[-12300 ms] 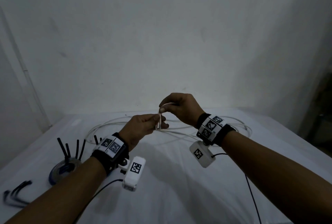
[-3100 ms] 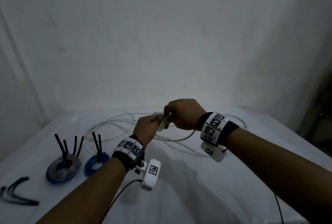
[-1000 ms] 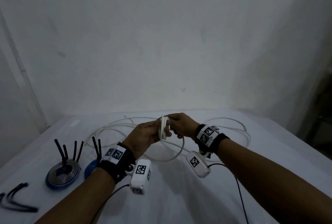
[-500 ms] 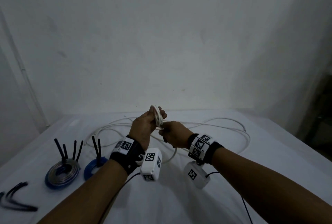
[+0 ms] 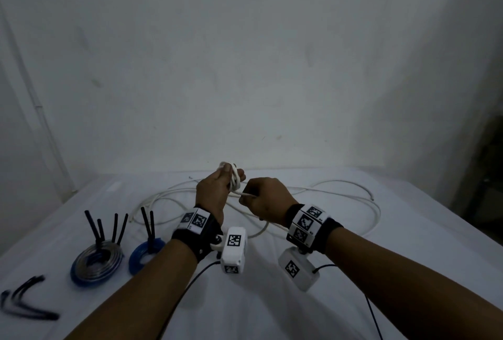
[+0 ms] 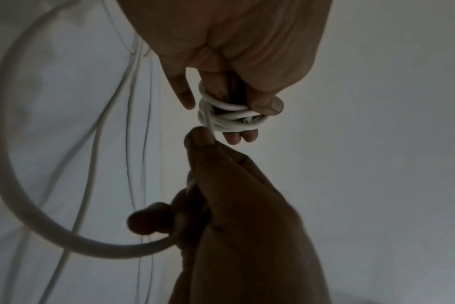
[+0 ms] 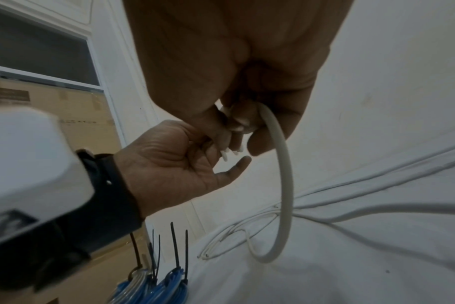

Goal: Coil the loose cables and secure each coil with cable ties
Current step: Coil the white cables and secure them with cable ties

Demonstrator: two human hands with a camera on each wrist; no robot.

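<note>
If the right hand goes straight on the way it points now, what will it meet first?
Most likely the left hand, with the white cable wound round its fingers. The right hand points at it from close by, though the exact gap is unclear.

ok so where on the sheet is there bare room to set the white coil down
Bare sheet lies near, between the forearms, and right of the white cable. Crowded: the left, with blue coils and loose black ties, and the far middle under cable loops.

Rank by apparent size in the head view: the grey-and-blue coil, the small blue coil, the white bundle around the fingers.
1. grey-and-blue coil
2. small blue coil
3. white bundle wound on the left hand, though it is farther from the camera.
</note>
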